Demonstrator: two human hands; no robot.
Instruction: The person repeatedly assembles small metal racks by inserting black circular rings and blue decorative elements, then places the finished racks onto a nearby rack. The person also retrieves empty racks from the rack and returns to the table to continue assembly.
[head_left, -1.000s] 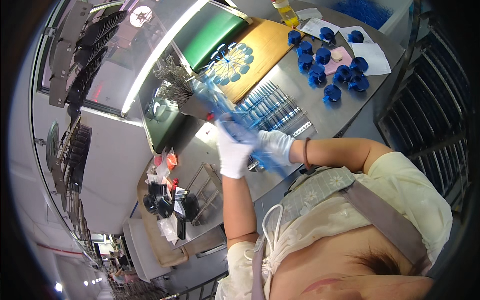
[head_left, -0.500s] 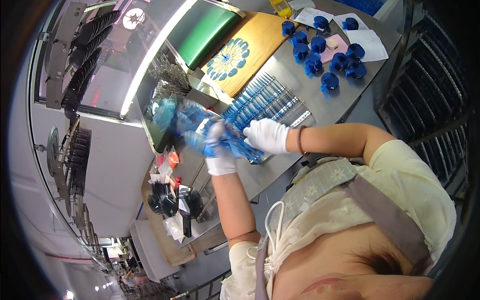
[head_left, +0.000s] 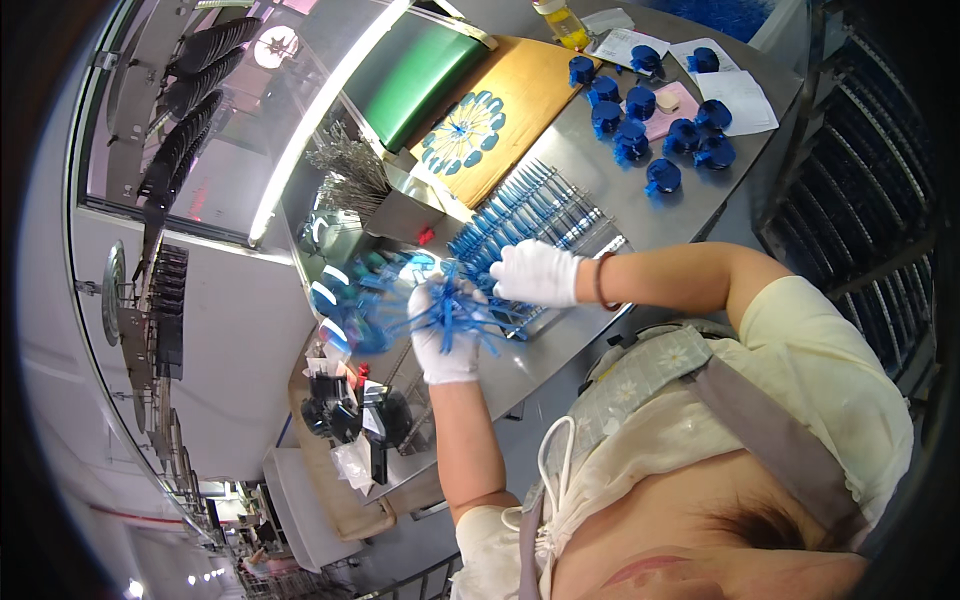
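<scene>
My left hand (head_left: 440, 358), in a white glove, is closed round a bunch of blue strips (head_left: 455, 308). Shiny blue-tinted, lens-like discs (head_left: 335, 300) fan out beyond its fingers, smeared by motion. Close to its right, my white-gloved right hand (head_left: 538, 273) has its fingers curled together; what they hold, if anything, is hidden. Just past both hands, slim blue pieces stand in rows on a metal rack (head_left: 535, 205), and my right hand covers part of its near end.
Several dark blue round pieces (head_left: 632, 138) sit on the steel table, around a pink pad and papers (head_left: 745, 100). Behind the rack are a wooden board (head_left: 520, 75) with a ring of blue discs, a green panel (head_left: 420, 85) and a metal box (head_left: 408, 208) of thin grey stalks.
My left hand has turned, so the blue strips now splay over it toward me and the discs swing lower left. My right hand has hardly moved.
</scene>
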